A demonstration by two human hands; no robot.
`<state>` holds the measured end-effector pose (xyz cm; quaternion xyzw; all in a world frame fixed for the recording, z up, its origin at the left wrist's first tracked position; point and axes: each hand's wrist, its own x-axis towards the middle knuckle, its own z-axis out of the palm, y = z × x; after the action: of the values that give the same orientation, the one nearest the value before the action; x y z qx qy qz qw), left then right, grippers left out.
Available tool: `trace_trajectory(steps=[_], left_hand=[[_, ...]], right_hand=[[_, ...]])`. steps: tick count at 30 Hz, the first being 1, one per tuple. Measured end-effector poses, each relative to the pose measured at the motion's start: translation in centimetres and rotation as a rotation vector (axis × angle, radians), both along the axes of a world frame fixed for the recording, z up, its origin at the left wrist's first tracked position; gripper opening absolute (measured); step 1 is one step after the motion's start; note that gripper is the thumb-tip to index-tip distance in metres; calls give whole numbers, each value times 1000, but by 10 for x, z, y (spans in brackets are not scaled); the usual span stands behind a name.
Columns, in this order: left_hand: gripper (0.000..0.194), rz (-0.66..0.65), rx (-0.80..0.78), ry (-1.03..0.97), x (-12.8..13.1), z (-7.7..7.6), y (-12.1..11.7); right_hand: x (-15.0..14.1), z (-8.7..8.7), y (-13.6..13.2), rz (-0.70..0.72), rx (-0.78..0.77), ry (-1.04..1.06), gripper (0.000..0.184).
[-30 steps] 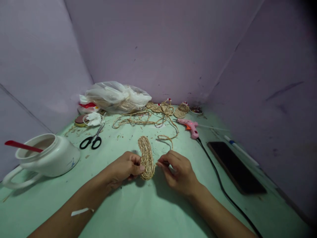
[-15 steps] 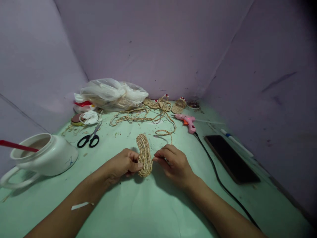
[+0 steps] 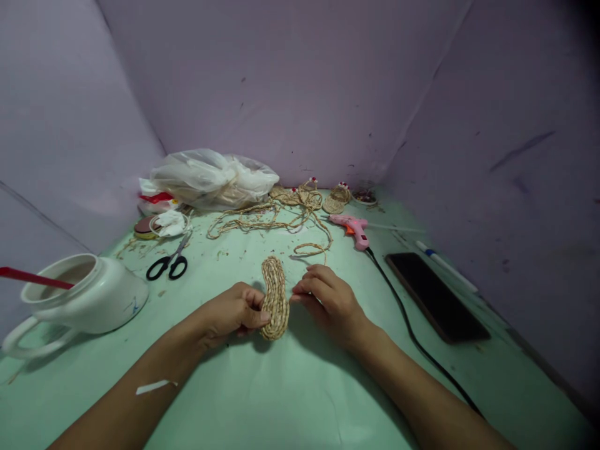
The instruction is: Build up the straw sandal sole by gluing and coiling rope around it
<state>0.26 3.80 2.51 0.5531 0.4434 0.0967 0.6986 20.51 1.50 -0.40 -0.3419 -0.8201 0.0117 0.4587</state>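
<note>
A small sole-shaped coil of braided straw cord [image 3: 275, 294] is pinched at its lower left edge by my left hand [image 3: 246, 310], thumb on top. Beside the coil's right edge, my right hand [image 3: 330, 303] has thumb and forefinger pressed together on the straw cord, which is mostly hidden by the fingers. Beyond that hand the loose cord [image 3: 309, 251] loops back over the table to a tangle of the same cord [image 3: 262, 220]. To the right of the tangle lies a pink glue gun [image 3: 354, 229], its nozzle pointing left.
Black-handled scissors [image 3: 169, 264] lie left of the coil, near a white pot [image 3: 110, 300] with a red stick. A plastic bag [image 3: 210, 178] and small straw slippers [image 3: 336, 199] are at the back wall. A black cable [image 3: 412, 322] and a phone [image 3: 435, 297] lie at right.
My right hand has moved closer to the coil's side, with its pinch higher along the right edge. My left hand keeps its hold. The whole view has shifted slightly.
</note>
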Motion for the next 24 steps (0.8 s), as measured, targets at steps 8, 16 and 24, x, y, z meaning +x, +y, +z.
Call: trace_trajectory(steps=[8, 16, 24], left_hand=[[24, -51, 48, 7, -2, -2, 2], [23, -92, 34, 41, -4, -2, 2], [21, -127, 31, 52, -5, -2, 3]], right_hand=[[-2, 0, -1, -11, -1, -15, 12], [-1, -3, 2, 3, 54, -43, 7], [-1, 0, 3, 70, 110, 22, 8]])
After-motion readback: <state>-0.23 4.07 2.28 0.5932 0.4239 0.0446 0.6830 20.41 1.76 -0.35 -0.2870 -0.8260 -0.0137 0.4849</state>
